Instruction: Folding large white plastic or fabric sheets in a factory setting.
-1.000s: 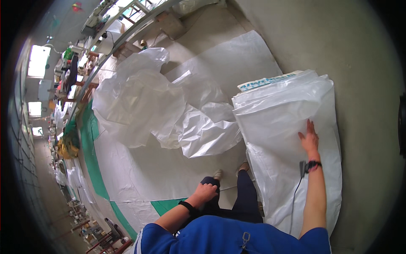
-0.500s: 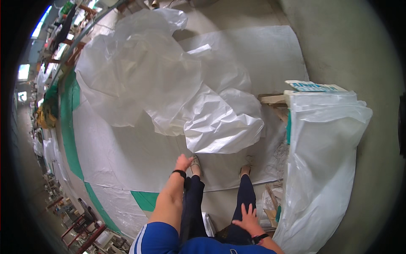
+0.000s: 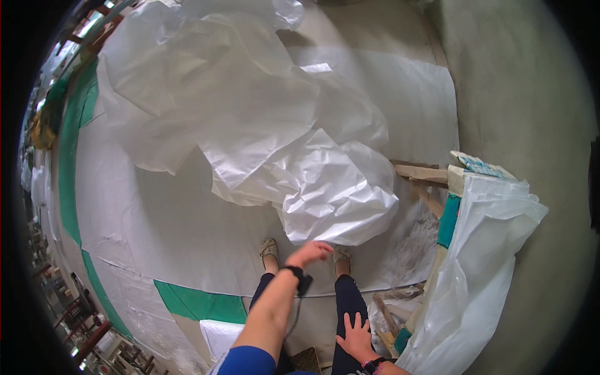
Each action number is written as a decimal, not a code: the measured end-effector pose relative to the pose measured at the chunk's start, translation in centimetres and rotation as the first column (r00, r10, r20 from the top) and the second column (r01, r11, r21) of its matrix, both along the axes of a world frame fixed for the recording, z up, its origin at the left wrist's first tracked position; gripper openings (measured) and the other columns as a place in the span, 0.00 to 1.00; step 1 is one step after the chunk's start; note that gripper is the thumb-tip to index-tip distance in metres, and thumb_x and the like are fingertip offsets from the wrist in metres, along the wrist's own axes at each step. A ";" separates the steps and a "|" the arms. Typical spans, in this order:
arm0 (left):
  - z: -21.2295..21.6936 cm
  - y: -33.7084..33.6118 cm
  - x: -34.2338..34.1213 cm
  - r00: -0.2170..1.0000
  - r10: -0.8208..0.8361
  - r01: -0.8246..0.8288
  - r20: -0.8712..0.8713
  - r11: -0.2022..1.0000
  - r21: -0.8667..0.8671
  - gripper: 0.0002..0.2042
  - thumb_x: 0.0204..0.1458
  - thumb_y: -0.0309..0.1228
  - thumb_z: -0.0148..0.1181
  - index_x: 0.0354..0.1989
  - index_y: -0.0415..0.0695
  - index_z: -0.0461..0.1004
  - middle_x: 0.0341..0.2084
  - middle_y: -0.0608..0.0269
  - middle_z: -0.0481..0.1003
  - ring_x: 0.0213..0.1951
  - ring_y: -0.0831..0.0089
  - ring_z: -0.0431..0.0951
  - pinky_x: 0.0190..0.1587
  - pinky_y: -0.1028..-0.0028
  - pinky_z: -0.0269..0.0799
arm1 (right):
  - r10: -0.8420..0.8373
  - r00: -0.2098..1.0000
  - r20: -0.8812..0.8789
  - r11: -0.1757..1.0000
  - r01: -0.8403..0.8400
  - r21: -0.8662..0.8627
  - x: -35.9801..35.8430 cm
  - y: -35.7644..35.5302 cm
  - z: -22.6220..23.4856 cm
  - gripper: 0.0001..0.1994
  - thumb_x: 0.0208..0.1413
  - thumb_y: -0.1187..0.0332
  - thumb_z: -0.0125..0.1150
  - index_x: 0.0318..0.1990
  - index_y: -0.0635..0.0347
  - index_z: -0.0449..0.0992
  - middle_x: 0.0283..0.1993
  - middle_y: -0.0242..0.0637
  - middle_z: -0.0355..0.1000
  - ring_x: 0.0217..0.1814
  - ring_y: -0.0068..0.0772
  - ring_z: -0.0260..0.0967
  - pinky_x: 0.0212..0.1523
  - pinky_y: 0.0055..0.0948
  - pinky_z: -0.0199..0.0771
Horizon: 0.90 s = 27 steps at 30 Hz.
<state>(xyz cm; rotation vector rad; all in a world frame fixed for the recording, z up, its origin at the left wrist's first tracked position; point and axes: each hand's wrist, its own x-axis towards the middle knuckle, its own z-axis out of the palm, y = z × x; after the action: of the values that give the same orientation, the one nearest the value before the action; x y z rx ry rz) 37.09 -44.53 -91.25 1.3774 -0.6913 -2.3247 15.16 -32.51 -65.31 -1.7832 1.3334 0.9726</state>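
A crumpled heap of translucent white plastic sheeting (image 3: 237,100) lies in front of me, its glossy near fold (image 3: 340,194) closest to my feet. My left hand (image 3: 310,252) reaches across at that fold's near edge, between my shoes. Its fingers are loosely bent, pointing right, and I see nothing held in them; whether it touches the plastic I cannot tell. A black band circles the wrist. My right hand (image 3: 358,337) rests on my right thigh with the fingers spread and nothing in it.
Beneath the heap a pale ground sheet (image 3: 169,231) with green strips (image 3: 203,303) covers the floor. At the right, folded plastic sheets (image 3: 469,269) hang over a wooden stand (image 3: 425,175). Shelving and clutter (image 3: 47,250) line the left side.
My left hand has swung right, from beside my left shoe to between both shoes. My right hand stays on my thigh. The view has turned and shifted, and my feet stand differently.
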 end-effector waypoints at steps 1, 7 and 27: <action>2.4 1.5 -2.3 0.990 0.100 -0.086 -0.097 0.987 0.139 0.19 0.46 0.27 0.56 0.50 0.45 0.72 0.24 0.67 0.74 0.31 0.76 0.76 0.34 0.75 0.72 | -0.028 1.000 -0.001 0.999 0.028 0.022 -0.6 0.1 -0.2 0.42 0.43 0.49 0.63 0.66 0.48 0.51 0.65 0.55 0.48 0.59 0.75 0.50 0.42 0.57 0.71; 3.2 11.1 -1.6 0.879 0.366 -0.477 0.306 0.679 0.558 0.39 0.42 0.51 0.65 0.60 0.43 0.57 0.47 0.58 0.67 0.45 0.64 0.69 0.44 0.55 0.70 | -0.066 0.998 -0.002 0.996 0.066 0.065 -1.9 0.4 0.5 0.44 0.42 0.50 0.64 0.66 0.48 0.49 0.64 0.55 0.49 0.60 0.71 0.51 0.48 0.55 0.68; 13.5 27.2 9.3 0.689 0.360 -0.477 0.629 0.879 0.020 0.15 0.36 0.29 0.57 0.34 0.37 0.75 0.31 0.54 0.76 0.36 0.62 0.75 0.42 0.64 0.70 | -0.098 0.989 0.114 0.995 0.100 -0.017 -6.8 -1.7 -0.1 0.39 0.44 0.46 0.60 0.64 0.48 0.54 0.61 0.51 0.55 0.53 0.60 0.61 0.50 0.49 0.67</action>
<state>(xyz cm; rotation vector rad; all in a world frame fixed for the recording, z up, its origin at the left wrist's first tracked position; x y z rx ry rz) 46.37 -17.31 -77.72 2.1514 -0.2579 -1.5890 8.38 -34.20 -65.43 -1.7445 1.3527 0.7942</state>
